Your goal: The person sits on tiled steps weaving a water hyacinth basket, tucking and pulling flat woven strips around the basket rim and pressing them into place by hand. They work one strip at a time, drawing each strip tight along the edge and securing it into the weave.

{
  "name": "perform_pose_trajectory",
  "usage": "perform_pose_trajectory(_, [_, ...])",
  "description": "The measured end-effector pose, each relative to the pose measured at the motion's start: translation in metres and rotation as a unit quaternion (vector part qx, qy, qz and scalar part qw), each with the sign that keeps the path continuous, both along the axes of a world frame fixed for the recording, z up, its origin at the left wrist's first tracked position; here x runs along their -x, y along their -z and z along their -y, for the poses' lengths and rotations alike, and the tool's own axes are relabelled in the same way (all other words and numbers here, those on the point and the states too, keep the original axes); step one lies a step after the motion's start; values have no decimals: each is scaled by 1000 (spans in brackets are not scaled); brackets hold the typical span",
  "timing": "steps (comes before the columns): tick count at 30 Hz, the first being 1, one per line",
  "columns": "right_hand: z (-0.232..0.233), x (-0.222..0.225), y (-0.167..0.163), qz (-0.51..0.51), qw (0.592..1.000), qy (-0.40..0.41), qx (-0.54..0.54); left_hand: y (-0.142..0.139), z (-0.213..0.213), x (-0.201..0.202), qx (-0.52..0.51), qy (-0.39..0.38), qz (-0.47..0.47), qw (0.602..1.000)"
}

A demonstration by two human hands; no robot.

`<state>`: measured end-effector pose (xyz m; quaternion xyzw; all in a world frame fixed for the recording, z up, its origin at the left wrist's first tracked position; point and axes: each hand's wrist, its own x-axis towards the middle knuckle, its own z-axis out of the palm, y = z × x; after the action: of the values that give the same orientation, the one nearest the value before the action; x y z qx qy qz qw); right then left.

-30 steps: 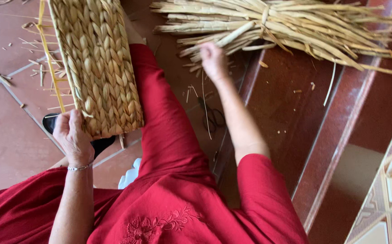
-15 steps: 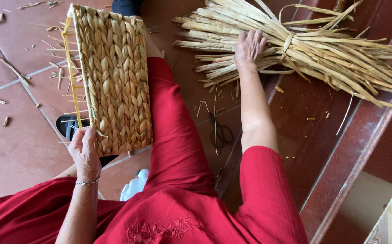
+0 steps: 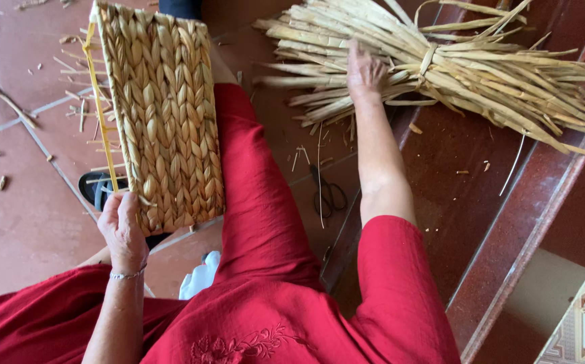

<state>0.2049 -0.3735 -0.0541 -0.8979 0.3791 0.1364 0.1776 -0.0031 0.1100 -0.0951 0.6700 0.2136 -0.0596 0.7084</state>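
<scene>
Head view looks down over a person in red, seated on the tiled floor [image 3: 16, 236], with a woven panel [image 3: 161, 114] of braided straw resting on the outstretched leg; I take that panel as my landmark. At its near corner the left hand [image 3: 122, 229] grips the edge, fingers closed on the weave, holding it steady; a yellow cord [image 3: 100, 114] runs along the panel's left side. To the right of the panel, well apart from it, lies a tied bundle of dried straw [image 3: 481, 74] across the red step [image 3: 508, 222]; the right hand [image 3: 366, 71] rests on the near end of that bundle, palm down, fingers spread over the stalks, and whether they have pinched one I cannot tell. A second ago this hand was short of the bundle; half a second ago it was just arriving; now it lies squarely on the stalks, while the left hand has kept its hold, so I judge a fresh strand is being sought for the weave. Between panel and bundle, on the floor, lies a pair of dark scissors [image 3: 326, 192] among loose straw scraps [image 3: 76, 108].
</scene>
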Motion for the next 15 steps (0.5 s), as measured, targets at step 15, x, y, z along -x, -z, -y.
perform_pose_trajectory(15, [-91,-11,-20,521,796,-305,42,-10,8,-10,-19,-17,35,999])
